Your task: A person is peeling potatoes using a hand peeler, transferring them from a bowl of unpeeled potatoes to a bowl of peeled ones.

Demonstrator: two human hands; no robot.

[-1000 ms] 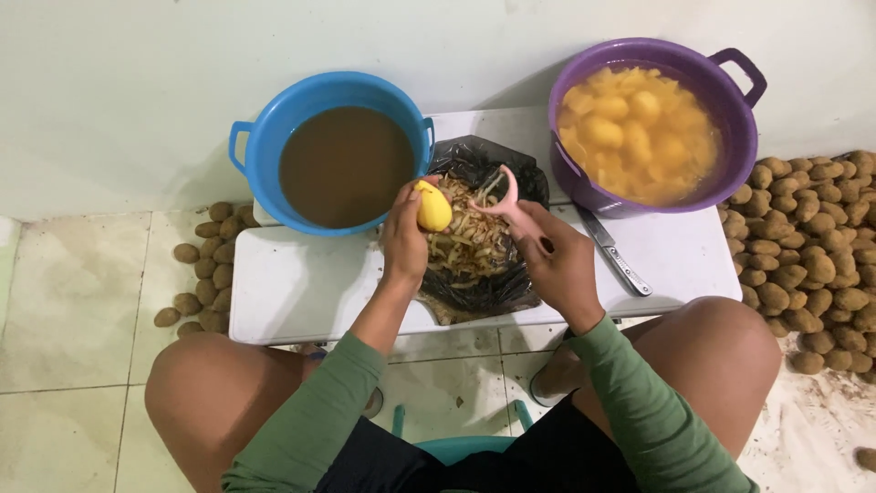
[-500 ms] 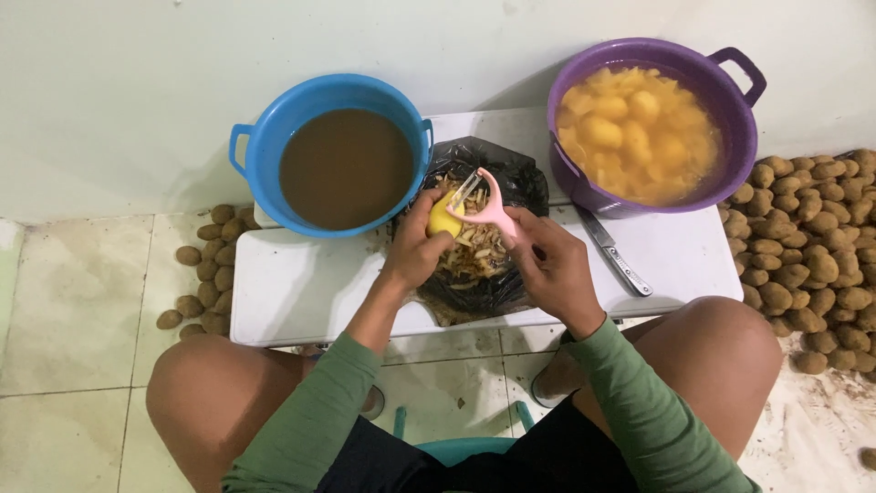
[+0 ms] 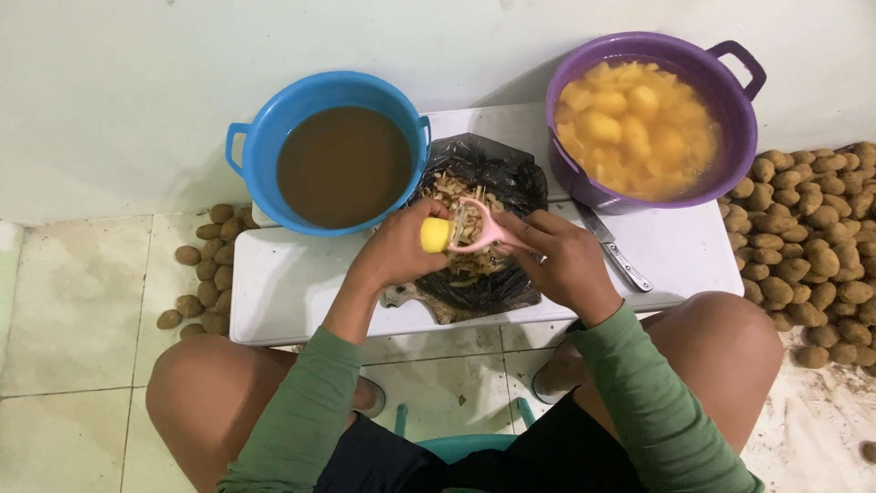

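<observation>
My left hand (image 3: 397, 248) grips a small yellow peeled potato (image 3: 436, 235) over a black plastic bag (image 3: 511, 187) full of peelings. My right hand (image 3: 561, 260) holds a pink peeler (image 3: 482, 228), whose head rests against the potato. Both hands meet above the bag, at the middle of a low white table (image 3: 292, 288). Green sleeves cover both forearms.
A blue tub (image 3: 265, 137) of brown muddy water stands at the table's back left. A purple tub (image 3: 584, 178) of peeled potatoes in water stands at the back right. A knife (image 3: 613, 248) lies beside it. Unpeeled potatoes (image 3: 808, 242) lie heaped on the floor at right, fewer (image 3: 203, 274) at left.
The hands have dropped lower over the bag. The potato has been turned in my left hand, and the peeler has moved along it.
</observation>
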